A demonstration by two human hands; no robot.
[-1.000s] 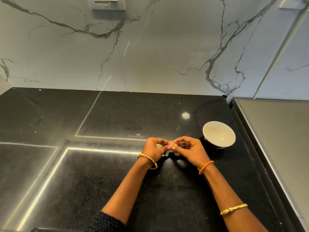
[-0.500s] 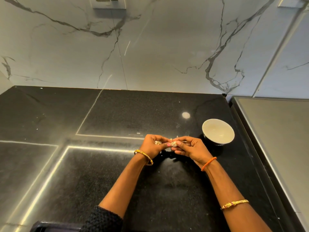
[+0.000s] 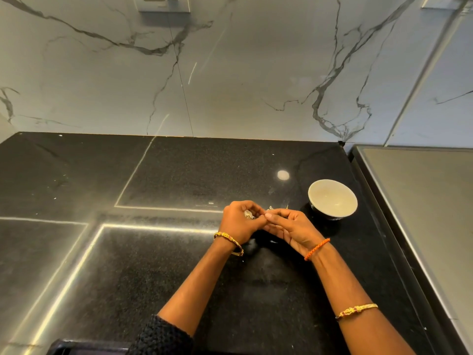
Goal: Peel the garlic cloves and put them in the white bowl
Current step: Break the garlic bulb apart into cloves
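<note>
from the head camera, we judge the step in hand to be the peeling itself: our two hands meet over the black counter (image 3: 153, 265), just left of the white bowl (image 3: 332, 198), which looks to hold no cloves yet. our left hand (image 3: 239, 222) is curled around a pale papery piece of garlic (image 3: 248, 214), gripping it in the bent fingers. our right hand (image 3: 291, 228) reaches across with thumb and forefinger brought together at the garlic, pinching at it, the other fingers loosely bent below; we cannot tell whether it has skin or clove under the nail. a few scraps of peel (image 3: 270, 208) lie on the counter just behind the hands. next, we think, the skin must be pulled free and the bare clove carried right to the bowl, which stands near but apart from the hands. there is no other view.
</note>
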